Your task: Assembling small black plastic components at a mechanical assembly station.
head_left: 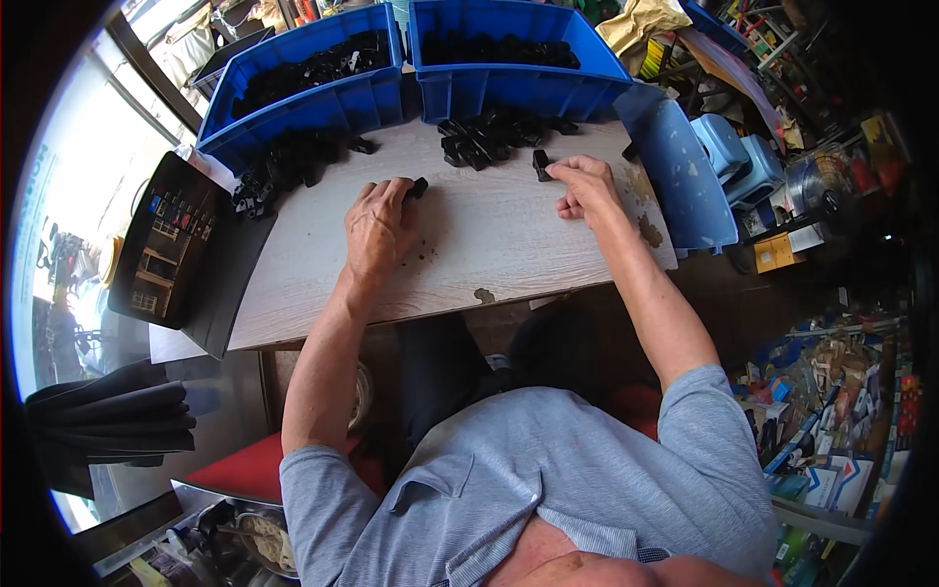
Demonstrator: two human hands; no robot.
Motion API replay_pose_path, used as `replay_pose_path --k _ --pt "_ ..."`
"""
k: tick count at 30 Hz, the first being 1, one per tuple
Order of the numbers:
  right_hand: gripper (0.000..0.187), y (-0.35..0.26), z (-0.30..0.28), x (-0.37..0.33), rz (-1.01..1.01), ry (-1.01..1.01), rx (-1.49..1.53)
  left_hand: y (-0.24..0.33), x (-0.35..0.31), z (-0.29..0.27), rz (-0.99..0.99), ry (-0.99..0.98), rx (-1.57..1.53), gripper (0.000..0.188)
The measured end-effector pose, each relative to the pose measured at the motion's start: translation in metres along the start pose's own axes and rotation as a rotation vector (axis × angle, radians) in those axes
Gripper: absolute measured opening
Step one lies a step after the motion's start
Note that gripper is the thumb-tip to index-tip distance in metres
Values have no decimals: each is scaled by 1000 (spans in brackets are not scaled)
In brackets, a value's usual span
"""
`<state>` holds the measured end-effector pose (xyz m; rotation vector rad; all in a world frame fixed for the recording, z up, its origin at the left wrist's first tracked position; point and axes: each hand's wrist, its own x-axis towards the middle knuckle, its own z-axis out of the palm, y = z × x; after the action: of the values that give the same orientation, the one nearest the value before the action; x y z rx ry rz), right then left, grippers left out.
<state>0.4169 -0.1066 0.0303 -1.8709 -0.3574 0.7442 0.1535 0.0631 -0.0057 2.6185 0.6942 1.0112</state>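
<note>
My left hand (380, 227) is over the middle-left of the table, its fingers curled round a small black plastic piece (419, 186) whose end shows past the fingertips. Farther right, my right hand (587, 186) pinches another small black block-shaped piece (541, 166) between thumb and forefinger, just above or on the tabletop. Beyond my hands lies a pile of black pieces (479, 142), in front of the right blue bin (518, 90). A second pile (293, 161), partly shiny, lies before the left blue bin (333, 112). Both bins hold many more black pieces.
A pale wood-grain table (469, 235) has a chipped front edge. At its left stands a dark-cased device with a screen (171, 240). A lighter blue tray (675, 161) leans at the right edge, near a fan (831, 201). Crowded shelves (831, 411) fill the lower right.
</note>
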Motion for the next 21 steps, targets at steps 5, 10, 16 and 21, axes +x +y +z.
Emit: replay_pose_path --k 5,10,16,21 --pt "25 -6 23 -19 56 -103 -96 0 0 0 -12 0 -10 21" --pt "27 -11 36 -45 52 -258 -95 -6 -1 0 -31 25 -55 21" --pt "44 -3 32 -32 -155 -225 -47 -2 -1 2 -235 40 -263 20" --pt "52 -13 42 -28 -188 -314 -243 33 2 20 -195 16 -428 26"
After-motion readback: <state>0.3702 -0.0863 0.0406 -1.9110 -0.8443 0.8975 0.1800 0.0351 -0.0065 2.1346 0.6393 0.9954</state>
